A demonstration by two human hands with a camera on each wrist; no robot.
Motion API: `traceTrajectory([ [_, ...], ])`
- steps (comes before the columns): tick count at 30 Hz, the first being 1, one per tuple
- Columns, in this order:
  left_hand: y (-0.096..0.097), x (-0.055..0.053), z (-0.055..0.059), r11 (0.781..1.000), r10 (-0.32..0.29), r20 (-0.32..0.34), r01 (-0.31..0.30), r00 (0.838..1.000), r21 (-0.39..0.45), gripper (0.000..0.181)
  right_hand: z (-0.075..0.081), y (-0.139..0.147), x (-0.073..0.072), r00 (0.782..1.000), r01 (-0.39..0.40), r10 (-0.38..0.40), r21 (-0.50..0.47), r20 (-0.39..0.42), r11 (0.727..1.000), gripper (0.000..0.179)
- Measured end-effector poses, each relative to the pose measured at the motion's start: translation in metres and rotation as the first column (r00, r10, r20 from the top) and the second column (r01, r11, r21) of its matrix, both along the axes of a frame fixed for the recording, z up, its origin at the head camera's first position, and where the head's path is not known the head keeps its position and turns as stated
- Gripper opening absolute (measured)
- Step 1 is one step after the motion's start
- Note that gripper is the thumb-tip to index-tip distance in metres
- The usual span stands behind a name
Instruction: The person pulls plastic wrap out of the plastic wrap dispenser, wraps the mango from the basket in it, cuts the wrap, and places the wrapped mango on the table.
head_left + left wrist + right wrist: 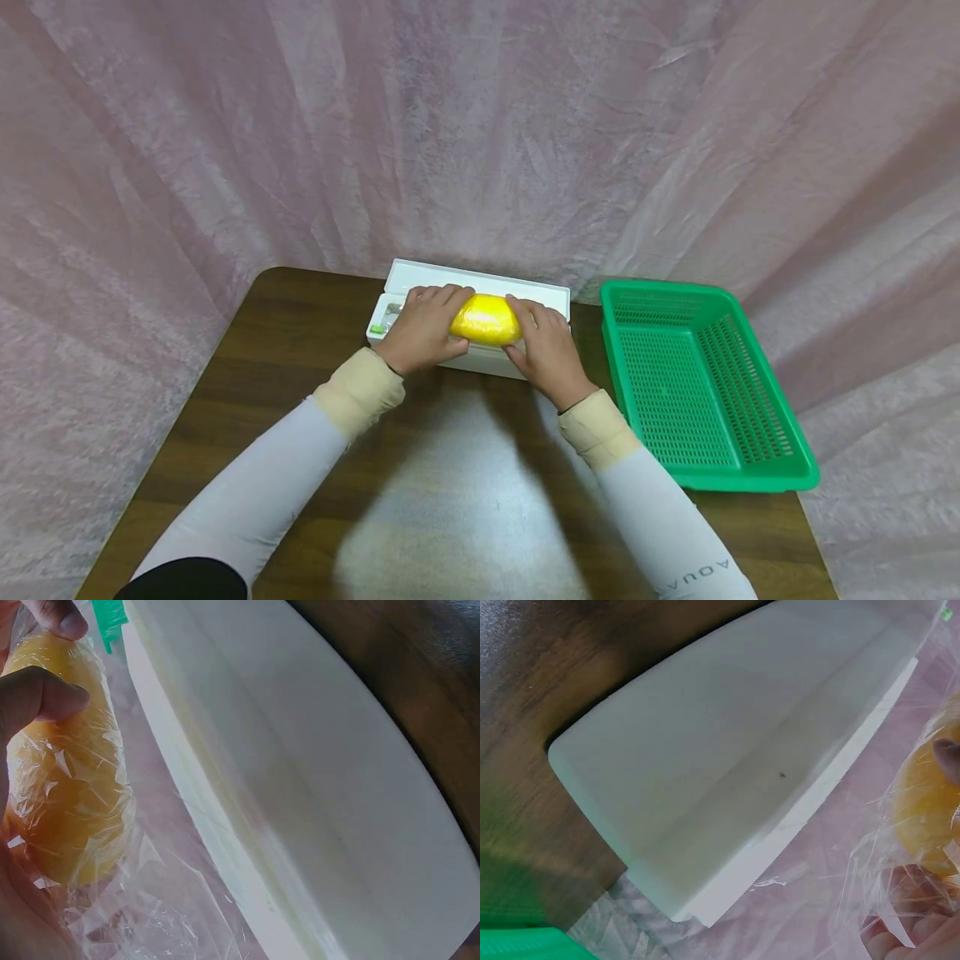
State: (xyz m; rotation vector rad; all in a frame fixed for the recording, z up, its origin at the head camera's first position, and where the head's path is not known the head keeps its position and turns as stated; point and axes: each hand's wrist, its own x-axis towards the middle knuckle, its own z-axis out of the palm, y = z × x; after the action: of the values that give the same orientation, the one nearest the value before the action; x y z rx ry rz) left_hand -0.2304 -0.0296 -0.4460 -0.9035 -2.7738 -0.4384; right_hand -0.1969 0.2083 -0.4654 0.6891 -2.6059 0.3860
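Over a long white box with its lid raised at the back, both hands hold a smooth yellow oblong thing wrapped in clear plastic film. My left hand grips its left end, with the thumb across the near side. The right hand grips the right end, thumb in front and fingers over the top. Loose crinkled film trails beside the wrapped thing in the left wrist view. More film bunches around the right fingers. Exactly what the yellow thing is, I cannot tell.
A green perforated plastic basket stands on the right side of the brown wooden table. At the box's left end is a small bright green part. A pinkish curtain hangs behind the table.
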Motion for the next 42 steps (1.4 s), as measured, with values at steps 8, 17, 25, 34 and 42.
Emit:
traceTrajectory([
  [8, 0.000, -0.002, 0.005, 1.000, 0.005, 0.010, -0.005, 1.000, 0.015, 0.071, 0.007, 0.000, 0.001, 1.000, -0.013, 0.013, -0.043, 0.009, 0.999, 0.083],
  [17, 0.000, -0.001, 0.013, 0.998, -0.004, 0.006, 0.004, 1.000, 0.067, 0.067, 0.014, 0.000, 0.001, 1.000, -0.022, 0.023, -0.078, 0.010, 0.997, 0.082],
  [25, 0.000, -0.001, 0.025, 0.997, -0.015, -0.015, 0.016, 1.000, 0.079, 0.068, 0.024, 0.002, 0.001, 1.000, -0.026, 0.026, -0.089, 0.000, 0.996, 0.082],
  [34, -0.002, -0.003, 0.035, 0.998, -0.019, -0.017, 0.020, 1.000, 0.065, 0.070, 0.035, 0.003, 0.000, 0.999, -0.037, 0.039, -0.095, 0.025, 0.995, 0.082],
  [42, -0.002, -0.004, 0.043, 0.997, -0.024, -0.008, 0.024, 1.000, 0.074, 0.071, 0.045, 0.005, 0.001, 0.998, -0.041, 0.044, -0.088, 0.034, 0.995, 0.083],
])
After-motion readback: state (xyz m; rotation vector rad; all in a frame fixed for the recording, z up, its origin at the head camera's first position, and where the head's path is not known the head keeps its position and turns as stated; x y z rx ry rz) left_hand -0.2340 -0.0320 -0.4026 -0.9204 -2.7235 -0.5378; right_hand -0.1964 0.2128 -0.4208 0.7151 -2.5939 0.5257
